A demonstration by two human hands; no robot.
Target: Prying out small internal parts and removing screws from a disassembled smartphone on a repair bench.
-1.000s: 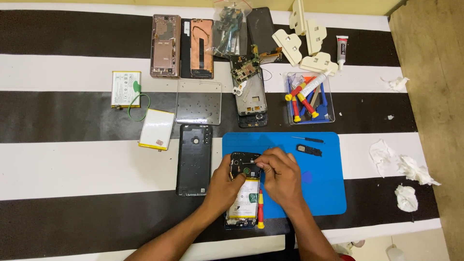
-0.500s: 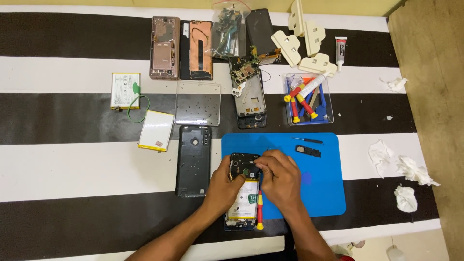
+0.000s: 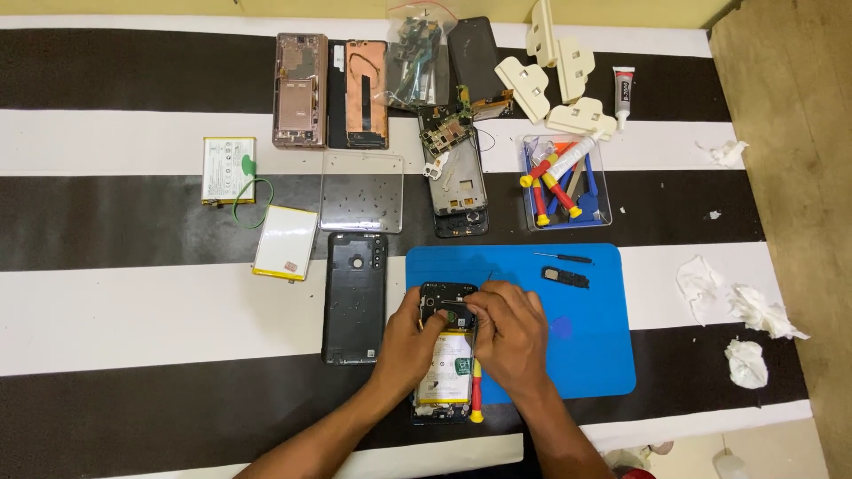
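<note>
Nothing's shifted: left hand (image 3: 410, 335) still steadies the open phone (image 3: 446, 350), right hand (image 3: 508, 330) still grips the screwdriver (image 3: 476, 390) on the blue mat (image 3: 586, 355).

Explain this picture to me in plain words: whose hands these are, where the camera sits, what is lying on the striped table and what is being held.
There is no machine here: these are a person's two bare hands, filmed by a camera worn on that person's head and looking down at the table, which has a black and white striped cover.

The left hand steadies an opened phone with its back taken off, lying at the edge of a blue mat. The right hand rests on the phone's upper part; a red and yellow screwdriver lies under it beside the phone, and whether it is gripped cannot be told.

Around them lie a black back cover, two loose batteries, more phone frames, a clear tray of tools, a small glue tube and crumpled tissues.
</note>
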